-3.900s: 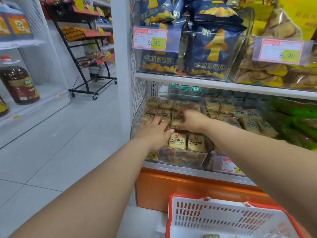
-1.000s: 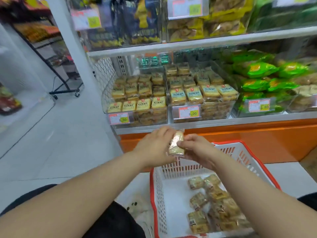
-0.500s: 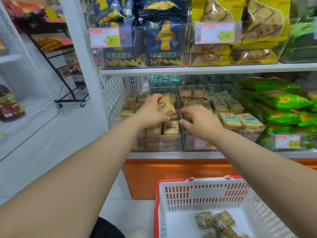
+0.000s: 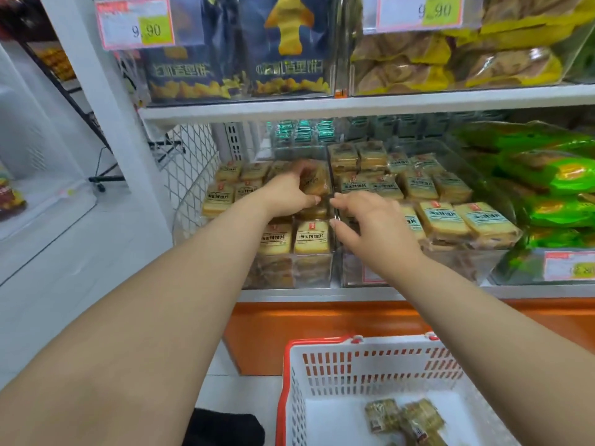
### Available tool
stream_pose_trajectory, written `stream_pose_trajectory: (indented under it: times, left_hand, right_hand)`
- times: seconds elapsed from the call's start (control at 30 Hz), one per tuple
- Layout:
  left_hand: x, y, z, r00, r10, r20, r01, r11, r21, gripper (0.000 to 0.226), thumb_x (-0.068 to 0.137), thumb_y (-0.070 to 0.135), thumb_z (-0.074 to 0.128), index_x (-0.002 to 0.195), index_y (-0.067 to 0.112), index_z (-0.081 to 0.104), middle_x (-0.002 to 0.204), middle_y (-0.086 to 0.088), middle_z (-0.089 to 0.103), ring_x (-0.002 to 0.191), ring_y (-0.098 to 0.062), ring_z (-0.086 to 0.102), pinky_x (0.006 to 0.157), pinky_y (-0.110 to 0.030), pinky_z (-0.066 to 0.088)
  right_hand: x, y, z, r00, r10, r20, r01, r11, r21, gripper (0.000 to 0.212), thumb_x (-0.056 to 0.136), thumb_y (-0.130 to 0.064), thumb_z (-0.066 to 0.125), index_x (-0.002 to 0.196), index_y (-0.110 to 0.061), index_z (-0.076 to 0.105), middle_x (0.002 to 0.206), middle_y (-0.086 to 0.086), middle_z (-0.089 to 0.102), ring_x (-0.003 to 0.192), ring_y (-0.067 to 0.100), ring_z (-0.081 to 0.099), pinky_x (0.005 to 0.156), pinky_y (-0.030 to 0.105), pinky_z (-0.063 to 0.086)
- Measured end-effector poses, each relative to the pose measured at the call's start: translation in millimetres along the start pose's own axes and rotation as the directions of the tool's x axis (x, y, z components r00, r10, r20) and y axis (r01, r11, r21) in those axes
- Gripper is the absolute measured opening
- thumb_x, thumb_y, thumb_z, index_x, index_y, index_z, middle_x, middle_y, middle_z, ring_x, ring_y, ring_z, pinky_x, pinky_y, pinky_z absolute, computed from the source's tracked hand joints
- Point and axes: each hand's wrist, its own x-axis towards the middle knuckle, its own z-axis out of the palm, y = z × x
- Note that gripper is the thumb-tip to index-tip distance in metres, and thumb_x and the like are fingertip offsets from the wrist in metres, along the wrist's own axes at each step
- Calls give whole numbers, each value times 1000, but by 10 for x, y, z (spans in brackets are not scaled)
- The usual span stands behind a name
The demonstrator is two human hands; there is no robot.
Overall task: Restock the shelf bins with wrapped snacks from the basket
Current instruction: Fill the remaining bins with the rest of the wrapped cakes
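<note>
My left hand (image 4: 289,196) grips a wrapped snack (image 4: 315,181) and holds it over the back of the left clear bin (image 4: 289,272), which is full of yellow-labelled snack packs. My right hand (image 4: 367,225) hovers with relaxed fingers at the divider between the left bin and the right bin (image 4: 457,262); it holds nothing. The white basket with a red rim (image 4: 370,368) stands on the floor below the shelf, with a few wrapped snacks (image 4: 405,418) on its bottom.
A white upper shelf (image 4: 354,103) hangs just above the bins, carrying dark blue and yellow bags behind price tags. Green packets (image 4: 547,175) fill the bin to the right. A wire mesh panel (image 4: 190,175) and white post bound the shelf's left side. An orange base runs below.
One second ago both hands held a snack above the basket. My left hand has carried it up and deeper into the left bin; my right hand let go and followed to the bin divider.
</note>
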Motion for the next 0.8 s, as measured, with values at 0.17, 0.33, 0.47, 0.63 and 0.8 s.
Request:
stream_pose_trajectory:
  times: [0.17,0.33,0.47,0.63,0.8]
  left_hand:
    - [-60,-23,53,999,10,49,-18,988,155,67,93,32,64,149,24,29,152,-4,40,137,-25,41,110,-33,35]
    - [-103,-2,134,999,18,37,-34,865,501,61,96,43,51,151,27,28,152,-6,40,135,-32,41,111,-46,35]
    - [-77,68,201,999,23,39,-43,772,634,59,97,40,49,150,24,28,157,-5,29,140,-35,33,111,-53,30]
    - [-161,134,115,990,-77,121,-12,795,606,63,100,46,42,155,29,18,163,-5,10,147,-36,14,119,-53,15]
    - [-658,363,33,999,37,-11,-26,861,508,54,100,33,46,151,21,31,155,-7,32,142,-28,29,115,-42,25]
  right_hand:
    - [-24,5,21,1000,0,-21,0,1000,20,35,92,-32,61,125,-20,62,127,-5,63,123,16,51,101,38,31]
    - [-45,-20,10,1000,10,-20,-10,1000,1,36,94,-32,58,128,-22,61,132,-7,59,127,15,48,104,36,27]
    - [-66,-41,5,1000,18,-9,-18,1000,-5,37,95,-33,56,131,-22,58,135,-7,57,129,14,46,107,38,26]
    - [-109,-38,-55,999,5,54,-4,1000,-24,44,96,-36,53,139,-26,50,146,-10,48,136,11,38,109,36,22]
    - [-378,-19,-230,997,70,-23,-68,997,45,39,94,-26,56,133,-22,56,132,-4,58,128,18,47,107,41,32]
